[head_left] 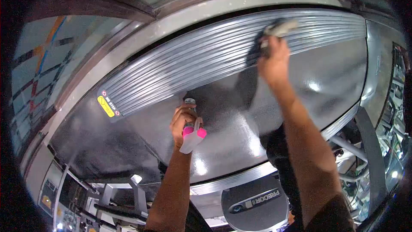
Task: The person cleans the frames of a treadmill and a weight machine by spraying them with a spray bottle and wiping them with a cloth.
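Observation:
My left hand (183,119) is closed around a spray bottle (199,134) with a pink and whitish head, held over the dark, glossy treadmill belt (223,129). Its lower end pokes out past my fingers. Farther up and to the right, my right hand (274,62) grips a pale cloth (281,29), smeared by motion. The cloth is at the ribbed silver side rail (193,60), and my fingers are partly hidden by the blur.
A yellow warning label (105,106) marks the rail's left end. The rounded dark Precor cover (257,206) is at the bottom. Gym machine frames (120,210) stand lower left, with more at right. Beyond the rail runs a pale ledge (240,2) below window glass.

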Tool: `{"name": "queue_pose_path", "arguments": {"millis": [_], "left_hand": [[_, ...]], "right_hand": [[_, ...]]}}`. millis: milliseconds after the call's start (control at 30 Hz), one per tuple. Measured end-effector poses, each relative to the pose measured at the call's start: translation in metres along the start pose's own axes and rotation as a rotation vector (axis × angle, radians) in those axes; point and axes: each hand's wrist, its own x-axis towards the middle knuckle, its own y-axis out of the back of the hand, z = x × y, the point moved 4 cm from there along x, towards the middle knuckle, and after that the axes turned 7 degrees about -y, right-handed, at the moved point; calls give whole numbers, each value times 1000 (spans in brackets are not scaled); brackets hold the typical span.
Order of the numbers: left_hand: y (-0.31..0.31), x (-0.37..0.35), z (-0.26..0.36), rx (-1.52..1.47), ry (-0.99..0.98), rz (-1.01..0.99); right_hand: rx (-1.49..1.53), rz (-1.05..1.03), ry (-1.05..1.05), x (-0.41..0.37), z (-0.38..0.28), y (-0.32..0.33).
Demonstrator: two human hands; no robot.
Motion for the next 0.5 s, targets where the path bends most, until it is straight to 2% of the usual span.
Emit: {"name": "queue_pose_path", "arguments": {"millis": [33, 67, 200, 267, 333, 367, 400, 433, 467, 500], "left_hand": [[-1, 0, 0, 18, 8, 4], [1, 0, 0, 41, 19, 8], [1, -2, -3, 24, -6, -10], [0, -3, -5, 30, -22, -5], [1, -3, -5, 22, -28, -9], [2, -4, -6, 21, -31, -9], [2, -3, -7, 19, -28, -2], [2, -3, -6, 16, -19, 4], [2, -4, -6, 12, -12, 11], [2, -5, -6, 8, -6, 16]], "right_hand": [[57, -235, -155, 4, -36, 9], [69, -288, -158, -3, -58, 7], [4, -451, 89, -15, -92, 12], [-110, -507, 228, -6, -75, 21], [-310, -567, 237, 14, -36, 27], [-373, -479, 248, 24, -14, 33], [-389, -498, 185, 34, 15, 35], [-391, -383, 175, 43, 39, 39], [-372, -400, 108, 54, 60, 39], [-314, -330, -54, 55, 67, 45]]}}
